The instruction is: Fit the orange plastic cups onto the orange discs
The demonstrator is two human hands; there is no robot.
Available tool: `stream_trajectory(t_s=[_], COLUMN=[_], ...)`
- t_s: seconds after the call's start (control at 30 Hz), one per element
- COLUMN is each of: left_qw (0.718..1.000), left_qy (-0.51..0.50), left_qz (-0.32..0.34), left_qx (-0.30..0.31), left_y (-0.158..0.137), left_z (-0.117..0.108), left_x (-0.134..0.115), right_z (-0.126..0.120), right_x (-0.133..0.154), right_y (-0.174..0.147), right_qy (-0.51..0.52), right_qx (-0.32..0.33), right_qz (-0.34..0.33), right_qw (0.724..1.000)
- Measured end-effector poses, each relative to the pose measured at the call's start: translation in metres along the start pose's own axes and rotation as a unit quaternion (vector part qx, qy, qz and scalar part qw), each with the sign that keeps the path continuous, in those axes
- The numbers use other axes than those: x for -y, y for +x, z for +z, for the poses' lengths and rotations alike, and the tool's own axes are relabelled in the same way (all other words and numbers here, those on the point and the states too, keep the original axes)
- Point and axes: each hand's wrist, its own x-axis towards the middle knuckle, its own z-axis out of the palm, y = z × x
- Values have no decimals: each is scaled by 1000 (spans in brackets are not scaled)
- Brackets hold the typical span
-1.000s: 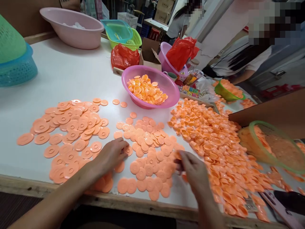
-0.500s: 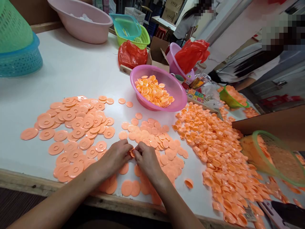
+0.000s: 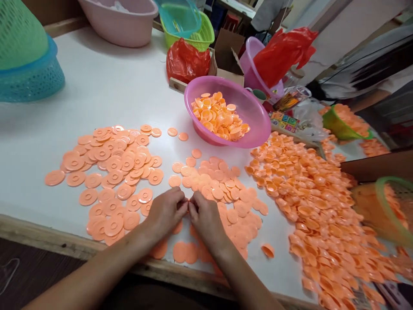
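Observation:
My left hand (image 3: pixel 168 210) and my right hand (image 3: pixel 207 216) meet at the fingertips, low over the white table. Both pinch one small orange plastic cup (image 3: pixel 188 200), mostly hidden by the fingers. Left of them spreads a heap of orange discs with a raised ring (image 3: pixel 114 164). Smaller plain orange discs (image 3: pixel 222 186) lie beyond and under my right hand. A single orange cup (image 3: pixel 267 250) rests on its side to the right, beside a large pile of similar cups (image 3: pixel 312 215).
A pink bowl (image 3: pixel 260 122) with orange pieces stands behind the discs. Farther back are a red plastic bag (image 3: pixel 187 60), an open cardboard box (image 3: pixel 229 71), a pale pink tub (image 3: pixel 125 26) and a blue basket (image 3: pixel 32 82). A green-rimmed container stands at the far right; people are behind.
The camera view has shifted, so the table's contents sit farther right or higher. My hands stay joined at the fingertips, and the orange cup between them shows less than before.

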Motion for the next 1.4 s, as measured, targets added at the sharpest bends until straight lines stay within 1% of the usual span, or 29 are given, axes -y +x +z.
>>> stream_trajectory(t_s=[0.07, 0.13, 0.23, 0.27, 0.33, 0.4, 0.43, 0.47, 0.5, 0.57, 0.6, 0.63, 0.67, 0.7, 0.73, 0.77, 0.8, 0.87, 1.0, 1.1, 1.23, 1.3, 1.4], left_qw=[1000, 999, 999, 999, 998, 996, 993, 991, 988, 974, 959, 936, 907, 879, 858, 850, 850, 863, 904, 927, 943, 952, 958], left_qy=[7, 8, -6, -17, -48, -85, -105, -126, -144, -214, -271, -335, -398, -450, -482, -492, -490, -475, -409, -366, -327, -298, -259], left_qz=[-4, -31, -47, -45, -39, -39, -43, -50, -55, -68, -78, -93, -111, -130, -146, -155, -158, -153, -125, -88, -51, -18, 68], left_qx=[6, 13, 7, 5, 3, -4, -6, -5, -2, 18, 34, 54, 74, 91, 104, 109, 107, 85, 13, -13, -40, -65, -107], left_y=[-1, 2, 6, 6, 5, 2, 0, -2, -4, -7, -7, -7, -7, -7, -7, -6, -6, -4, 7, 19, 26, 26, 21], left_z=[0, -2, -5, -6, -7, -8, -8, -9, -10, -11, -12, -12, -11, -10, -9, -7, -6, -5, -12, -23, -28, -26, -19], left_x=[1, -1, -5, -6, -7, -7, -7, -7, -8, -9, -9, -10, -11, -12, -12, -13, -15, -19, -33, -46, -56, -55, -50], right_z=[1, 2, 5, 6, 3, -8, -17, -30, -44, -77, -92, -105, -116, -123, -126, -126, -124, -114, -98, -94, -91, -88, -83], right_x=[-1, -2, -2, -2, -1, -5, -10, -18, -29, -60, -78, -96, -114, -129, -142, -152, -160, -166, -165, -163, -164, -165, -165], right_y=[-1, 0, 2, 2, -1, -10, -18, -27, -38, -64, -77, -91, -104, -116, -126, -134, -140, -147, -147, -147, -150, -150, -149], right_qy=[39, 71, 112, 137, 212, 289, 311, 318, 307, 234, 175, 110, 51, 4, -24, -33, -27, 3, 25, 38, 23, 5, -11], right_qx=[-9, -1, -3, -2, 23, 48, 40, 12, -33, -155, -216, -269, -301, -315, -311, -297, -279, -260, -277, -288, -254, -255, -284], right_qz=[11, 19, 28, 40, 72, 98, 105, 109, 115, 132, 145, 157, 169, 179, 186, 192, 195, 196, 186, 184, 140, 125, 127], right_qw=[999, 997, 993, 990, 974, 951, 944, 942, 944, 951, 950, 944, 937, 932, 932, 935, 940, 946, 942, 939, 957, 959, 950])
